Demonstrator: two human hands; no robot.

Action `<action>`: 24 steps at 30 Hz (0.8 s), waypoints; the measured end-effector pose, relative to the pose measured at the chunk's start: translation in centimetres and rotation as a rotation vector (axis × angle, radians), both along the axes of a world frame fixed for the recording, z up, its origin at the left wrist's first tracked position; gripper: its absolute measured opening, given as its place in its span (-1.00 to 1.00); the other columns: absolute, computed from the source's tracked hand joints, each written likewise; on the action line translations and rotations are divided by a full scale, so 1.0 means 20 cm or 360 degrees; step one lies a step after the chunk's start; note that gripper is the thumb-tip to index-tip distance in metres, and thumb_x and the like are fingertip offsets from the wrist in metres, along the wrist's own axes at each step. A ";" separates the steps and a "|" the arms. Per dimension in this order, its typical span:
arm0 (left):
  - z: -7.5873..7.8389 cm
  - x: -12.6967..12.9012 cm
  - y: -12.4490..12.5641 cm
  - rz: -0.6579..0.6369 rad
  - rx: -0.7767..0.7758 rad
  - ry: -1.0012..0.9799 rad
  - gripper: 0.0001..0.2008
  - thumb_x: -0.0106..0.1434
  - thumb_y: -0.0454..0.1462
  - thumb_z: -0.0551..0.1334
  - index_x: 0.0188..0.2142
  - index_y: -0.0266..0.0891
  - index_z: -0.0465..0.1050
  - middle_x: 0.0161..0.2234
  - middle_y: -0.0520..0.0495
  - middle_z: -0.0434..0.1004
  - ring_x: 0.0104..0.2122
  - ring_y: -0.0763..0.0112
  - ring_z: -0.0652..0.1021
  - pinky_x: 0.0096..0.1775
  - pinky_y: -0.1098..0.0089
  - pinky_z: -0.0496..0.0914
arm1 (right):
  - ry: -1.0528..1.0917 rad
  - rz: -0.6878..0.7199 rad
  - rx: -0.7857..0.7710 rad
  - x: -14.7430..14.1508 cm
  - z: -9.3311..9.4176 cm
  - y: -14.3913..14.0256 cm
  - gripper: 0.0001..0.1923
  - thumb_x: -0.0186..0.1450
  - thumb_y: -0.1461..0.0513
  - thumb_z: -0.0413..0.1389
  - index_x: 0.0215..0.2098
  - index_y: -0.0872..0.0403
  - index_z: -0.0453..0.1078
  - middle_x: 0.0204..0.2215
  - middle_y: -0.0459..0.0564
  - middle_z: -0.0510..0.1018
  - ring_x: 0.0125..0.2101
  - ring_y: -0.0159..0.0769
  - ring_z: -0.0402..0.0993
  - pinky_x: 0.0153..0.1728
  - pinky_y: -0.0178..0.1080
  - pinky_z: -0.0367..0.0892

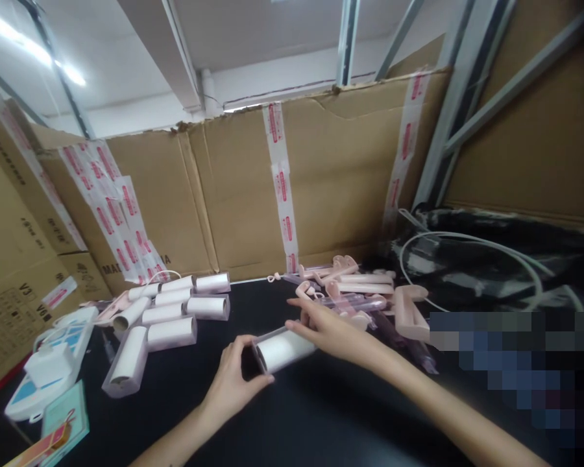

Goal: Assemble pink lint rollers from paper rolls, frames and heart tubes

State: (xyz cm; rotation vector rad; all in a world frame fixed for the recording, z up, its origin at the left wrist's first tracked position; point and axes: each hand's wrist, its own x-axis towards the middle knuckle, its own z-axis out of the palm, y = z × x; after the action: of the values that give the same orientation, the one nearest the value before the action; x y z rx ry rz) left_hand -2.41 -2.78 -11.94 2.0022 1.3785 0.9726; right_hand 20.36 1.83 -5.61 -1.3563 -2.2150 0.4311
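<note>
Between my hands is a white lint roller refill (287, 349) in a clear plastic cover, lying nearly level just over the black table. My left hand (236, 373) pinches the cover's left end, thumb below and fingers above. At the other end, my right hand (328, 329) covers the roll's right side; two digits point left along its upper edge, and the rest are hidden. Beyond the right hand lies a pile of pink plastic handles (365, 284) and clear purplish covers. Several more white rolls in clear covers (172, 333) are grouped to the left.
A white power strip (53, 366) with a plug lies at the left, near a teal card (71, 415) and an orange item. Cardboard sheets (233, 194) with red-printed tape wall the back. A pale cable (472, 237) loops over black plastic bags (491, 266) at the right.
</note>
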 end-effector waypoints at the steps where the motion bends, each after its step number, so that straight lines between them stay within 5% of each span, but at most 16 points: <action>1: 0.01 0.00 -0.01 -0.0012 0.0032 -0.0029 -0.52 0.02 -0.30 0.30 -0.06 -0.13 0.22 -0.08 -0.08 0.37 -0.03 0.19 0.38 0.04 0.10 0.24 | 0.0052 0.0076 -0.0025 -0.01 0.00 -0.01 -0.43 0.26 -0.03 -0.04 0.11 0.15 0.19 -0.35 0.05 0.47 -0.24 -0.14 0.43 -0.17 -0.11 0.34; 4: 0.04 0.01 -0.02 -0.0023 0.0132 -0.0089 -0.53 0.01 -0.36 0.29 -0.07 -0.15 0.22 -0.12 -0.05 0.36 -0.07 0.26 0.40 0.01 0.17 0.27 | 0.0226 0.0157 0.0003 -0.04 -0.01 -0.04 -0.45 0.26 0.01 -0.01 0.14 0.09 0.12 -0.24 0.06 0.41 -0.19 -0.18 0.41 -0.13 -0.10 0.34; 8: 0.04 0.02 -0.03 0.0023 0.0132 -0.0104 -0.56 0.00 -0.37 0.29 -0.11 -0.16 0.24 -0.18 -0.03 0.35 -0.13 0.28 0.43 -0.04 0.19 0.31 | 0.0294 -0.0011 0.0108 -0.08 -0.04 -0.04 -0.44 0.24 0.11 0.01 0.18 0.04 0.04 -0.01 0.15 0.24 0.02 -0.08 0.29 0.00 0.00 0.24; 12: 0.02 0.02 -0.04 0.0038 0.0138 -0.0135 -0.54 -0.02 -0.36 0.32 -0.12 -0.16 0.24 -0.19 -0.02 0.35 -0.14 0.27 0.44 -0.05 0.18 0.33 | 0.0247 0.0017 -0.0123 -0.06 -0.06 -0.02 -0.40 0.20 0.13 0.06 0.16 0.08 0.05 -0.01 0.17 0.24 0.04 -0.06 0.27 0.02 -0.01 0.24; 16: 0.01 0.02 -0.05 0.0052 0.0250 -0.0120 -0.52 -0.01 -0.33 0.34 -0.10 -0.15 0.24 -0.19 -0.03 0.33 -0.14 0.26 0.45 -0.05 0.18 0.36 | 0.0254 -0.0012 0.0001 -0.05 -0.05 -0.05 -0.39 0.20 0.10 0.07 0.18 0.03 0.03 -0.01 0.13 0.27 -0.03 -0.07 0.33 -0.03 0.00 0.28; 24: 0.04 -0.05 -0.02 0.0113 0.1119 0.0315 -0.60 0.15 -0.32 0.25 -0.02 -0.14 0.22 -0.23 -0.09 0.33 -0.10 0.21 0.45 -0.04 0.11 0.39 | 0.0616 0.0224 0.0223 -0.12 -0.05 -0.09 -0.54 0.20 0.18 0.09 0.07 -0.02 0.19 -0.01 0.04 0.31 0.04 -0.14 0.25 0.08 -0.02 0.20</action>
State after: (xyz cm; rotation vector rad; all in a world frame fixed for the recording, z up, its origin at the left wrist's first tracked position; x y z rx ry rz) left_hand -3.47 -3.18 -11.09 2.6243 1.3267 1.4755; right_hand 17.86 0.02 -6.51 -0.9549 -1.9814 0.5289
